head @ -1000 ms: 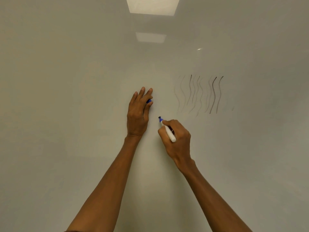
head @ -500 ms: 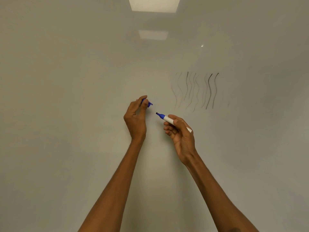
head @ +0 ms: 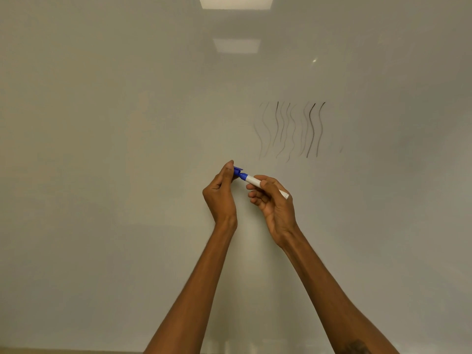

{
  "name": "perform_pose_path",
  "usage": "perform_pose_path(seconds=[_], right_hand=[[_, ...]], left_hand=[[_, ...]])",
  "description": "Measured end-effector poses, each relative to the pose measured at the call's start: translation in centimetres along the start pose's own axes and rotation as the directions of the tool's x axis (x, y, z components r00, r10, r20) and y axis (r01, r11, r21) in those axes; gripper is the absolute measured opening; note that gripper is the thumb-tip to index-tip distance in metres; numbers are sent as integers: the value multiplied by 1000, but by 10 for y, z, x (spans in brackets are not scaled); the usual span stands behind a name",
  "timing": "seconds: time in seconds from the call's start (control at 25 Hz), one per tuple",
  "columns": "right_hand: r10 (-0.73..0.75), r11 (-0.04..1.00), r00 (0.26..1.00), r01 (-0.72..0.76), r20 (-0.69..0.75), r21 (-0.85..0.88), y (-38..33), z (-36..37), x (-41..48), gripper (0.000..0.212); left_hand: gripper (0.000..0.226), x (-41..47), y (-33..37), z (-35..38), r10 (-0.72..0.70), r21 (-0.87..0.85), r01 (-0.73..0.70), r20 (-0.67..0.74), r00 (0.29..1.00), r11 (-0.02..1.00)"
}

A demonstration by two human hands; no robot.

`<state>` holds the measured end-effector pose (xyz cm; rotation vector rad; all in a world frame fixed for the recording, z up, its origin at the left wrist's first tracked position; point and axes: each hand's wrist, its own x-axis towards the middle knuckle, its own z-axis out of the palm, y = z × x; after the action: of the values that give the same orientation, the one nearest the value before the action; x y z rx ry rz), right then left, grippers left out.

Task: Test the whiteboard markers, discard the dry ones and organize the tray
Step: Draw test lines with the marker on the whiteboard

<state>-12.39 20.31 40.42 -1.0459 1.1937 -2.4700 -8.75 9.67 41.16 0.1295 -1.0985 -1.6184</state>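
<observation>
Marker (head: 258, 183) sits pinched in the right hand (head: 272, 200), white barrel angled up-left, while the left hand (head: 221, 191) clamps fingertips on the blue cap (head: 238, 171) right at the tip — capping looks under way. Wavy test strokes (head: 291, 130), mostly faint and grey, already line the whiteboard (head: 102, 149). No blue line shows, so I'd guess this one's a discard; sorting and tray remain, out of view.

White marker (head: 254, 181) tilted, blue cap (head: 238, 171) at tip.
</observation>
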Motion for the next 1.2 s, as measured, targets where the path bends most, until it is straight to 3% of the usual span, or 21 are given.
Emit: perform_pose_path(seconds=[0.4, 0.8, 1.04, 1.2], right_hand=[[92, 995, 996, -92, -17, -28, 14, -1, -12, 21], [290, 937, 956, -293, 46, 191, 62, 33, -27, 16], [409, 827, 907, -415, 101, 380, 98, 66, -41, 16], [451, 797, 879, -474, 154, 374, 120, 85, -48, 16]], left_hand=[[27, -16, -18, -21, 12, 44, -8, -99, 995, 999], [19, -17, -15, -77, 53, 84, -38, -193, 980, 996], [26, -10, -5, -123, 95, 149, -68, -180, 979, 986], [28, -5, -1, -160, 126, 224, -80, -195, 973, 971]])
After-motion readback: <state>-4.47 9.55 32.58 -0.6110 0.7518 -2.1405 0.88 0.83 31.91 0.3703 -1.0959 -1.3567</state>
